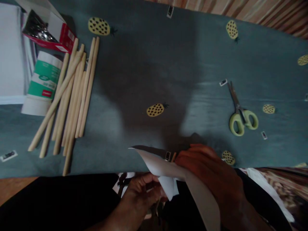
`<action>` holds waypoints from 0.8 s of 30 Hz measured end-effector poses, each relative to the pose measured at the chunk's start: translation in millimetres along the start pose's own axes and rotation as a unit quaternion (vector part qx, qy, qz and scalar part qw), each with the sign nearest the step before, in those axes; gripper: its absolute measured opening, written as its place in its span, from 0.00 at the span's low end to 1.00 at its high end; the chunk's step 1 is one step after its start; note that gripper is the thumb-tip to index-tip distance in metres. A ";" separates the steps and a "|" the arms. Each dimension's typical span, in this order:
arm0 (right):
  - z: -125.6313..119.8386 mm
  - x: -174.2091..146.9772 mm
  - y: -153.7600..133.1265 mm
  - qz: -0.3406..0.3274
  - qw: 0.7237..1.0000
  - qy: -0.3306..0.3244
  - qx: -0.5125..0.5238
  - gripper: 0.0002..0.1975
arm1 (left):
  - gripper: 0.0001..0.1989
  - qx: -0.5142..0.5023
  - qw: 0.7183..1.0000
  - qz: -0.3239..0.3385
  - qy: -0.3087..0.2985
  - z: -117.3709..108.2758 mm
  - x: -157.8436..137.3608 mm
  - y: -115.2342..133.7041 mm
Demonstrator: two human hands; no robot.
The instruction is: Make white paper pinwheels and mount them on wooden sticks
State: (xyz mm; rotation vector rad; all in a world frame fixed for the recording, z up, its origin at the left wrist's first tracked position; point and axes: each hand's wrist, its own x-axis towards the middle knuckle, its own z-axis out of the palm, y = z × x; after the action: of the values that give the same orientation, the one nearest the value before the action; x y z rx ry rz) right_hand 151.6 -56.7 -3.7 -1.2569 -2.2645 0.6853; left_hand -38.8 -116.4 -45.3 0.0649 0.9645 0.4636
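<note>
A sheet of white paper [204, 199] is bent and curled at the near edge of the table, partly over my lap. My left hand [144, 195] pinches a folded lower part of it, with the fingertips partly hidden by the sheet. My right hand [209, 173] is closed over the paper's far side, resting at the table edge. A small tan tip [173, 157], perhaps of a wooden stick, peeks out by the right fingers; the remainder is hidden. One pointed corner of the paper reaches left above the cloth.
Green-handled scissors [240, 118] lie at the right on the tablecloth [134, 77]. Several wooden sticks [69, 99] are piled at the left, beside a green-and-white glue bottle [44, 80]. Behind them are an open red box [66, 37] and stacked white paper [11, 54].
</note>
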 end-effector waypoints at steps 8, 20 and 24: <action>5.1 -2.9 2.5 0.007 1.000 0.003 -0.008 0.11 | 0.17 -0.030 0.999 -0.006 -0.013 1.9 -0.4 3.3; 4.5 -0.3 1.3 0.024 1.000 0.005 0.001 0.12 | 0.18 0.010 1.000 -0.016 0.000 1.6 -1.9 5.8; 0.4 5.5 -1.7 0.041 0.999 -0.015 0.024 0.09 | 0.18 0.035 0.999 -0.013 -0.002 1.5 -1.9 6.4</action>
State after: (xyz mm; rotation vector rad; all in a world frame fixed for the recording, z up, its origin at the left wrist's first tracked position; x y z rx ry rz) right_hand 147.6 -52.8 -2.1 -1.3307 -2.2180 0.7876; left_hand -40.8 -111.2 -41.3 0.1156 0.9764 0.4059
